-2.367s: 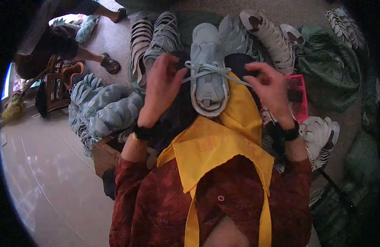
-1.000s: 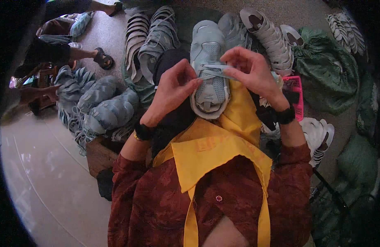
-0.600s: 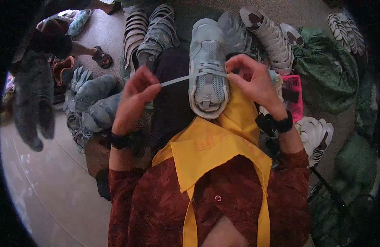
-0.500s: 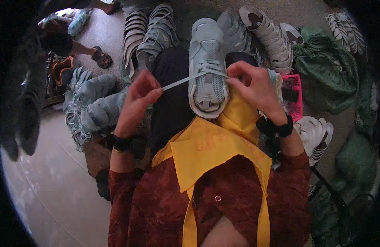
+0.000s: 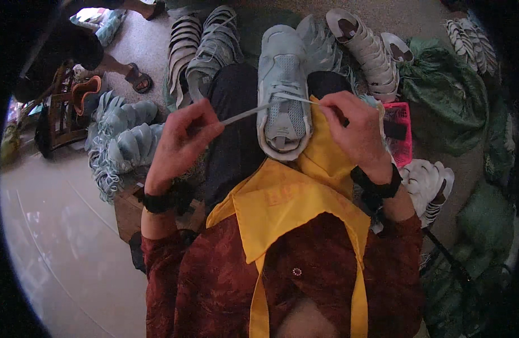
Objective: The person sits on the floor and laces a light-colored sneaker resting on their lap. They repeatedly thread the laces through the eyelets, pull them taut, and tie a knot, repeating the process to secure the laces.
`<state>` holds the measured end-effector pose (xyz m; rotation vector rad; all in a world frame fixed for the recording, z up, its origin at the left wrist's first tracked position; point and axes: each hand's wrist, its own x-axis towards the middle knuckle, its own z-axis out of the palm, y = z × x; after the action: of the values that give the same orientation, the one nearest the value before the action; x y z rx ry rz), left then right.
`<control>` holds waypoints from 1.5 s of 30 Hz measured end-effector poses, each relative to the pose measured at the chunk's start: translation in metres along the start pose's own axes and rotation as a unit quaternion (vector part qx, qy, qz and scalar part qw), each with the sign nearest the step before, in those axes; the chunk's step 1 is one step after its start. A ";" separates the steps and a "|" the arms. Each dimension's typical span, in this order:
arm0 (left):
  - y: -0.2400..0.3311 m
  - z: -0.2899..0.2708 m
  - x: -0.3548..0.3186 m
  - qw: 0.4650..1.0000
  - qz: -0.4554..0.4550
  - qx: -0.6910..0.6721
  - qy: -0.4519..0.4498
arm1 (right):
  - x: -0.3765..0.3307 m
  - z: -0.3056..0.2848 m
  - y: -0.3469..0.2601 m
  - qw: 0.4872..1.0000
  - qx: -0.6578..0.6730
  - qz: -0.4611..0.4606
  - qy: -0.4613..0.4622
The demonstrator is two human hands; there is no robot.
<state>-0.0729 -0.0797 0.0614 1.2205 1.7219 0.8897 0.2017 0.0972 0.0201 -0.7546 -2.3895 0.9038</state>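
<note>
Head view: left grip [image 5: 184, 138] and right grip [image 5: 361, 132], now wider apart, pinch the lace [image 5: 245, 115], seemingly tightening the shoe [image 5: 283, 69] between

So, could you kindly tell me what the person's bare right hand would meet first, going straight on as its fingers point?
The bare right hand would probably meet the pale grey-blue mesh shoe to its left, though depth is unclear.

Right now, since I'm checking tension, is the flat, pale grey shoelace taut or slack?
Taut: the shoelace runs straight, without sag, from the pale grey mesh shoe to the left hand and right hand.
</note>
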 end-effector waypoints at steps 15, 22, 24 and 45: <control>-0.008 0.019 0.004 0.996 -0.035 0.051 0.065 | -0.015 -0.008 -0.016 0.999 0.008 -0.030 -0.035; -0.009 0.013 0.008 0.975 0.100 0.189 0.059 | -0.022 -0.015 -0.001 0.999 -0.020 -0.011 -0.031; -0.009 0.013 0.004 0.958 0.118 0.249 0.074 | -0.028 -0.024 0.006 0.999 -0.034 0.006 -0.025; -0.195 -0.176 -0.099 0.867 -0.006 0.371 0.332 | -0.212 -0.205 0.229 0.927 -0.055 0.345 0.135</control>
<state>-0.2870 -0.2440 -0.0173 1.4666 2.8018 0.6863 0.5540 0.1982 -0.0526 -1.7073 -1.9464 0.8418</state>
